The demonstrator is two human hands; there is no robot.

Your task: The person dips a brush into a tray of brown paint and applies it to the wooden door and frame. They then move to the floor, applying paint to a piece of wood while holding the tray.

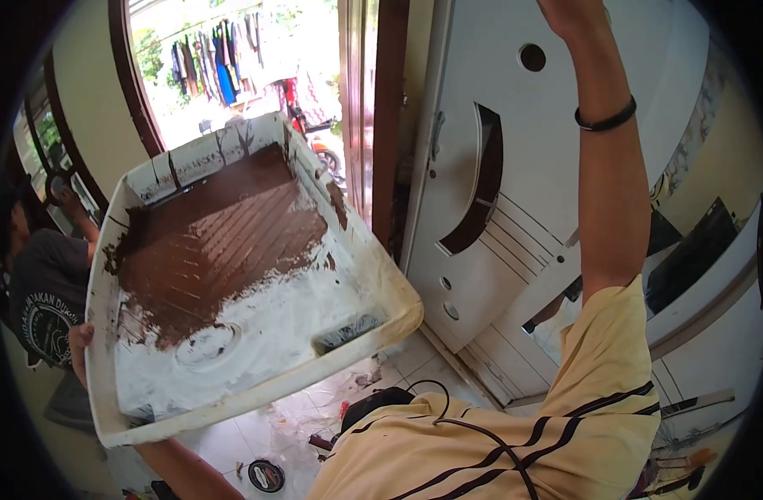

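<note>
My left hand (80, 340) grips the left rim of a white paint tray (381, 292) and holds it up, tilted, in front of me. Brown paint (223, 242) covers the ribbed upper half of the tray, and white paint lies in the lower well. My right arm, with a black wristband (605, 119), reaches straight up along a white door (490, 275). Only the heel of my right hand (569, 12) shows at the top edge. Its fingers are cut off, so I cannot see what it holds.
The white door has a curved brown inlay (481, 192) and round holes. A brown door frame (388, 117) stands to its left, with an open doorway behind. Another person in a dark shirt (44, 292) works at the left window. A round lid (266, 475) lies on the littered tile floor.
</note>
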